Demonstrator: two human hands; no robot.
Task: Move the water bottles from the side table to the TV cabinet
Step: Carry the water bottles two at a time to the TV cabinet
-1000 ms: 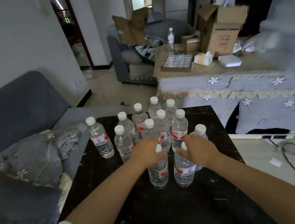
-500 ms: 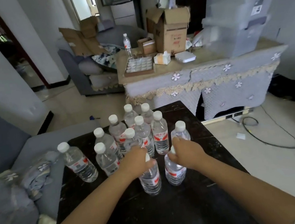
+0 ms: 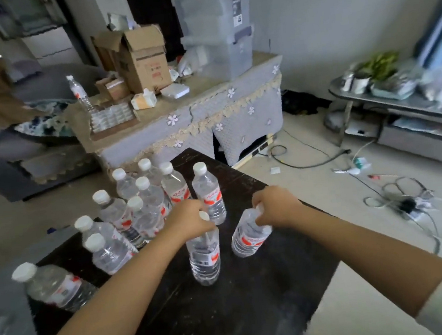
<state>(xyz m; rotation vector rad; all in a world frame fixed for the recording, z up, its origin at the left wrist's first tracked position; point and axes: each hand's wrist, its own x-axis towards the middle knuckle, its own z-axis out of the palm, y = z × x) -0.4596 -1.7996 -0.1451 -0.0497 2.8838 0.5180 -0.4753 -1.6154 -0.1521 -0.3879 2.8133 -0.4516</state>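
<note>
Several clear water bottles [image 3: 146, 204] with white caps and red labels stand on the black side table [image 3: 233, 319]. My left hand [image 3: 189, 217] grips the neck of one upright bottle [image 3: 204, 255] near the table's middle. My right hand [image 3: 275, 208] grips the neck of another bottle [image 3: 249, 237], which tilts to the right and looks raised off the table. The grey TV cabinet [image 3: 413, 107] stands at the right against the wall, with a plant and bags on top.
A cloth-covered table [image 3: 194, 115] behind carries cardboard boxes [image 3: 140, 60], stacked plastic bins [image 3: 216, 26] and one more bottle [image 3: 78, 93]. Cables and a power strip [image 3: 402, 200] lie on the floor between side table and cabinet. A sofa sits at left.
The view has swung to the right, bringing the TV cabinet into sight. My right hand has pulled its bottle rightward and tilted it, apart from the left-hand bottle.
</note>
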